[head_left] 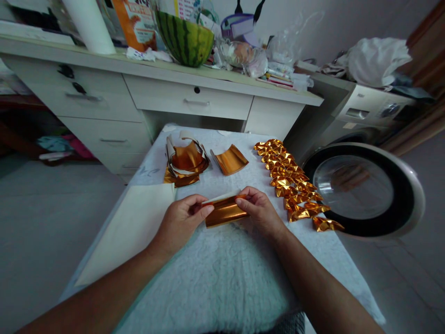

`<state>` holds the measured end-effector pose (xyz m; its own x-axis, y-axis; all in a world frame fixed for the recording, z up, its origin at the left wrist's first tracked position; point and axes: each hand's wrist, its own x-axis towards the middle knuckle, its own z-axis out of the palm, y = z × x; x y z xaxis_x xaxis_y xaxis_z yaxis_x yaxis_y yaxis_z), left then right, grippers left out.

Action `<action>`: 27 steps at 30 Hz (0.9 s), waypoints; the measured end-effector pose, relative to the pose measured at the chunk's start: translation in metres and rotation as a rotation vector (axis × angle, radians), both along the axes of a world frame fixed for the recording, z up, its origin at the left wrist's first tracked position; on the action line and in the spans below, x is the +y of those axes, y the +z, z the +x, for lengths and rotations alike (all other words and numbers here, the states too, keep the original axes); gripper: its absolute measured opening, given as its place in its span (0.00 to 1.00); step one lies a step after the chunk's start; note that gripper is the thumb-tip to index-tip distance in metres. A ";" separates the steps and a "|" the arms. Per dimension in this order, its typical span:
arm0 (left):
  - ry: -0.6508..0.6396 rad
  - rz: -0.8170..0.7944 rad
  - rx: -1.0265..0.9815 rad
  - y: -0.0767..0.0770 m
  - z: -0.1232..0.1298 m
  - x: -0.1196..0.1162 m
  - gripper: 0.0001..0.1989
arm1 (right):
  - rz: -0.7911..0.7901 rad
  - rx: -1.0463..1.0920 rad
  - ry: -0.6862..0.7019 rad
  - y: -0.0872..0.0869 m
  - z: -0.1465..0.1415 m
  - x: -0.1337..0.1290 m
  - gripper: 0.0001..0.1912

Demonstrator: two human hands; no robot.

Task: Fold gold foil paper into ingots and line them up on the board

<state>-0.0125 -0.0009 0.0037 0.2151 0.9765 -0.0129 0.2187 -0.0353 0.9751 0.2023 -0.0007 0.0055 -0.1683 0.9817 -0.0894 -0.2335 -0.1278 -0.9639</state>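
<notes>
A sheet of gold foil paper (224,214) is stretched between my two hands, its far edge curled over to show a pale underside. My left hand (182,220) pinches the left end between thumb and fingers. At the right end, my right hand (259,208) grips it the same way. Just beyond lies a loose curved gold sheet (232,160). A stack of curled gold sheets (186,160) sits to its left. On the right, folded gold foil pieces (287,174), shaped like ingots, stand in rows, with one piece (327,224) nearest me.
A cream sheet (135,222) covers the left of the cloth-covered table (208,278). Behind is a white drawer desk (187,90) bearing a cut watermelon (184,39) and clutter. At right, a washing machine's open round door (361,185) reaches close to the table.
</notes>
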 end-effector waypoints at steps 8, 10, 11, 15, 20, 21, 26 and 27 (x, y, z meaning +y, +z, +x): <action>-0.003 -0.023 -0.014 0.005 0.001 -0.001 0.12 | 0.015 -0.001 -0.035 -0.001 0.000 0.002 0.17; 0.007 -0.034 -0.021 0.007 0.002 -0.002 0.12 | 0.016 0.008 -0.050 0.000 -0.001 0.001 0.17; 0.011 -0.037 -0.023 0.007 0.002 -0.002 0.12 | 0.016 0.011 -0.057 0.001 -0.002 0.001 0.17; 0.021 -0.023 -0.030 0.007 0.002 -0.002 0.12 | 0.012 0.013 -0.069 0.002 -0.003 0.001 0.17; 0.024 -0.021 0.003 0.005 0.001 -0.003 0.12 | 0.014 0.026 -0.058 0.003 -0.002 0.001 0.18; 0.027 -0.014 0.010 0.005 0.001 -0.003 0.12 | 0.015 0.025 -0.055 0.003 -0.002 0.000 0.18; 0.028 0.008 0.036 0.004 0.000 -0.002 0.13 | 0.019 0.012 -0.063 0.003 -0.002 0.000 0.17; 0.026 0.009 0.036 0.005 0.000 -0.002 0.13 | 0.019 0.008 -0.066 0.003 -0.002 0.000 0.17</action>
<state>-0.0127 -0.0026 0.0082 0.1895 0.9818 -0.0110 0.2550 -0.0384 0.9662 0.2005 -0.0006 0.0080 -0.1035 0.9922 -0.0699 -0.2482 -0.0938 -0.9642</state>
